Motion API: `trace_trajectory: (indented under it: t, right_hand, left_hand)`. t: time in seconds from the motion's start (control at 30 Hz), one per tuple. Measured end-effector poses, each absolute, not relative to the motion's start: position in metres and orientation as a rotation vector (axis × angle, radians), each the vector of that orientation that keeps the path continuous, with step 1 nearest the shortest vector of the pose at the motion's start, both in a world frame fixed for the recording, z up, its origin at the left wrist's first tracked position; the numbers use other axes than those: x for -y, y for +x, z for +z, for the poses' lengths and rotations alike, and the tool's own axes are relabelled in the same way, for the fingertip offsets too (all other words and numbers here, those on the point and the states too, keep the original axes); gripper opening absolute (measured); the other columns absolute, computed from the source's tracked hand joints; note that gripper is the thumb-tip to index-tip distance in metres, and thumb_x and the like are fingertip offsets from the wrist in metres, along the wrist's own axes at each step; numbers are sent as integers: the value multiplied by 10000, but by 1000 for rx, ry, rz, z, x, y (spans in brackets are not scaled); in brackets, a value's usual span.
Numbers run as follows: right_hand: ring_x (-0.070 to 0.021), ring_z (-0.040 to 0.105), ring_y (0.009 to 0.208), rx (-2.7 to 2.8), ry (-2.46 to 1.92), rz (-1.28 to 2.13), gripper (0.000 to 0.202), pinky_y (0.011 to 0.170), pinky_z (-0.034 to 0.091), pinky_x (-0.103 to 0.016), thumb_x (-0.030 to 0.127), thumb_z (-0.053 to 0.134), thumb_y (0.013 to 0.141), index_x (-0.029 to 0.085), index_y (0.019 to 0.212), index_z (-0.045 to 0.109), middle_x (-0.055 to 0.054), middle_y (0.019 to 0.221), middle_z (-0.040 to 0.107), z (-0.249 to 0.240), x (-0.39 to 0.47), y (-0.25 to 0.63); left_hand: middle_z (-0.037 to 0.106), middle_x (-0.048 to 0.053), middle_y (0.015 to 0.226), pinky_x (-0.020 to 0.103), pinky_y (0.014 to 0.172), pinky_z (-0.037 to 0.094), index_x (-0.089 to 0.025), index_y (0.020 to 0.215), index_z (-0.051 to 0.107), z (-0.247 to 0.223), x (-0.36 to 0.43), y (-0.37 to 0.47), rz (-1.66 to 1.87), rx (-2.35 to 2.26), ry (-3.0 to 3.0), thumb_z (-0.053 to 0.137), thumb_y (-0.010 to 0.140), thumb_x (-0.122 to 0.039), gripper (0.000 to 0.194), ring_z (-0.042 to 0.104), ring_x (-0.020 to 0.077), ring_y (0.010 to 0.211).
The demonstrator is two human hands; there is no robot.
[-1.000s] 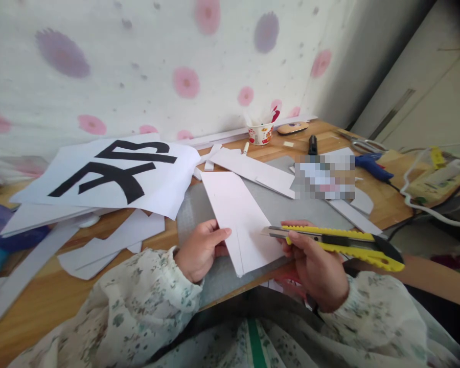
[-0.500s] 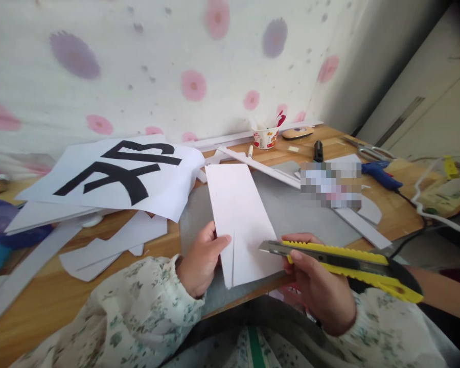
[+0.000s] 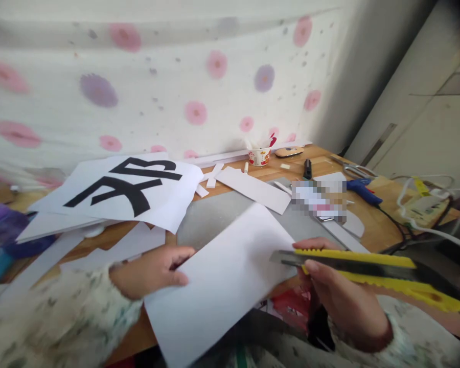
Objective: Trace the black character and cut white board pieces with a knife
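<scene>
My left hand point(image 3: 157, 271) pinches the left edge of a white board point(image 3: 222, 286), thumb on top. The board is tilted, its far corner over the grey cutting mat point(image 3: 203, 217) and its near end past the table's front edge. My right hand point(image 3: 341, 301) is closed around a yellow and black utility knife point(image 3: 368, 268). Its blade points left and lies over the board's right part; I cannot tell whether it touches. Some right fingers are hidden beneath the knife and near the board's right corner.
Behind the board lies a white strip point(image 3: 255, 189). At left, a sheet with black characters point(image 3: 126, 186) covers other pieces. At the back stand a paper cup point(image 3: 259, 157) and a mouse point(image 3: 289, 152). On the right are a blue glue gun point(image 3: 364, 191), scissors point(image 3: 354, 167) and cables point(image 3: 425, 220).
The white board has turned and come nearer, its near end swung to the lower left. My left hand has shifted left; the knife has moved slightly right and down. The view has tilted up.
</scene>
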State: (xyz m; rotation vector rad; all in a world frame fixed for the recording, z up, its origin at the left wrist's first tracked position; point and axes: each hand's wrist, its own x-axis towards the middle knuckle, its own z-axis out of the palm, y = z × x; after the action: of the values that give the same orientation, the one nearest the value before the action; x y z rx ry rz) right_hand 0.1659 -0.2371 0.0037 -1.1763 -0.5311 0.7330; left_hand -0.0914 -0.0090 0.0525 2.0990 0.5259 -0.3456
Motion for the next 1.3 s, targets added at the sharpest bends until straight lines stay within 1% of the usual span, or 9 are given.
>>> trace_trajectory:
  t: [0.07, 0.13, 0.23, 0.37, 0.7, 0.8, 0.97, 1.1, 1.3]
  right_hand:
    - [-149, 556, 559, 494, -1148, 720, 302, 468, 447, -245, 395, 862, 670, 236, 910, 770, -6, 643, 637, 10, 236, 171]
    - [-138, 558, 583, 468, -1158, 673, 302, 496, 442, -227, 395, 857, 659, 239, 902, 768, 3, 640, 629, 11, 233, 172]
    - [-137, 554, 593, 455, -1195, 677, 275, 524, 436, -236, 392, 837, 671, 232, 881, 762, 8, 630, 619, -2, 229, 169]
    - [-151, 542, 594, 512, -1240, 773, 300, 559, 429, -273, 415, 821, 702, 210, 910, 751, 6, 617, 613, -27, 230, 168]
    - [-185, 555, 619, 579, -1316, 811, 333, 590, 438, -306, 462, 797, 742, 206, 947, 735, -5, 614, 622, -30, 233, 164]
    - [-216, 587, 633, 624, -1398, 783, 324, 577, 466, -335, 462, 791, 764, 223, 978, 745, -26, 643, 644, -29, 237, 166]
    - [-237, 596, 607, 619, -1528, 679, 304, 505, 441, -344, 461, 792, 770, 249, 985, 753, -36, 643, 655, -27, 244, 178]
    - [-227, 584, 592, 555, -1577, 582, 269, 530, 459, -358, 492, 740, 810, 255, 936, 755, -31, 635, 640, -26, 243, 171]
    - [-252, 615, 629, 591, -1636, 606, 312, 524, 496, -372, 511, 786, 762, 278, 968, 755, -45, 686, 676, -36, 244, 145]
  left_hand:
    - [753, 37, 864, 289, 611, 474, -165, 1202, 650, 66, -13, -79, -439, -529, 2216, 553, 905, -485, 447, 693, 228, 734]
    - [681, -9, 700, 280, 603, 453, -155, 1061, 713, 75, -31, -56, -514, -490, 2301, 659, 863, -402, 322, 649, 198, 655]
    - [696, -4, 816, 324, 731, 531, -163, 1013, 714, 76, -43, -11, -629, -381, 2422, 717, 893, -335, 211, 669, 190, 764]
    - [667, 83, 1211, 440, 876, 584, -173, 1199, 645, 63, -38, 49, -675, -300, 2610, 656, 976, -366, 294, 674, 233, 1021]
    - [603, 103, 1358, 547, 1033, 488, -177, 1241, 634, 46, -25, 72, -67, -532, 2942, 664, 965, -314, 309, 585, 296, 1234]
    - [621, 134, 1308, 494, 1058, 439, -154, 1208, 656, 47, -16, 35, 40, -745, 2921, 630, 945, -212, 271, 567, 315, 1251]
    - [653, 171, 1130, 430, 839, 491, -111, 1137, 671, 37, 5, -31, -43, -1007, 2859, 687, 871, -306, 330, 666, 345, 991]
    - [694, 92, 1028, 352, 721, 467, -184, 1153, 642, 21, 16, -44, -68, -978, 2823, 659, 891, -389, 333, 681, 281, 842]
    - [663, 119, 1051, 401, 824, 491, -160, 1134, 646, 7, 15, -37, 71, -946, 2835, 637, 928, -345, 277, 651, 305, 981]
